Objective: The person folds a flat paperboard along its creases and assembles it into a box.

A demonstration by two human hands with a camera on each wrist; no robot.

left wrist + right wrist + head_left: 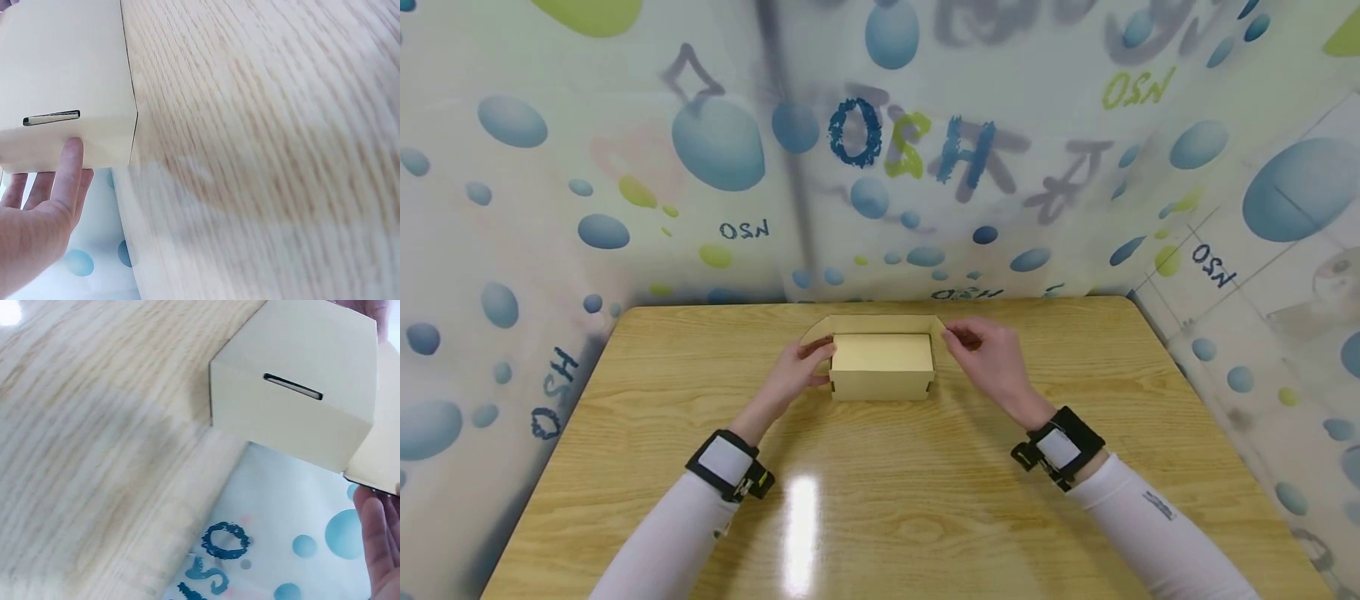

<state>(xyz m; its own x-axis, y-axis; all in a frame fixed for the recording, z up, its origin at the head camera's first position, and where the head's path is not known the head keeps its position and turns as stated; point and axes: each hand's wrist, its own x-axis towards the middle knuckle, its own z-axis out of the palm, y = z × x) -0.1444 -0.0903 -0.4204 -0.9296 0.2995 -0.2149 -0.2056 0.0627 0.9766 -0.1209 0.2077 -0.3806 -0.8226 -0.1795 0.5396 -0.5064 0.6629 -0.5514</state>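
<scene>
— Near the middle of the head view, toward the far edge of the wooden table point(880, 500), sits a small cardboard box point(882, 367). Its lid flap point(880, 323) stands up at the back. What are the hands doing with it?

— The left hand point(797, 371) rests against the box's left end. In the left wrist view one straight finger point(67, 172) lies on that end wall just below a narrow slot point(51, 117); the other fingers lie relaxed beside it, not curled round anything.

— And the right hand point(988, 354)?

— It is at the upper right corner of the box, thumb and forefinger closed together on the right corner of the raised flap. The right wrist view shows the fingertips point(381, 525) at the lower right of the frame, just beside the flap's edge, and a matching slot point(292, 386) in the right end wall.

— So which step is this, do you think?

— I'd judge it as the closing of the box: one hand steadies the body while the other takes hold of the lid. The lid is not yet down.

— What would the next move call for?

— Probably folding the flap forward over the open top while the left hand keeps the box from sliding on the glossy wood. If the lid has side tabs, they would need lining up with those slots, though I cannot make out any tabs.

— Anything else around?

— Only the printed curtain point(550, 167) with blue and green spots behind the table.
</scene>
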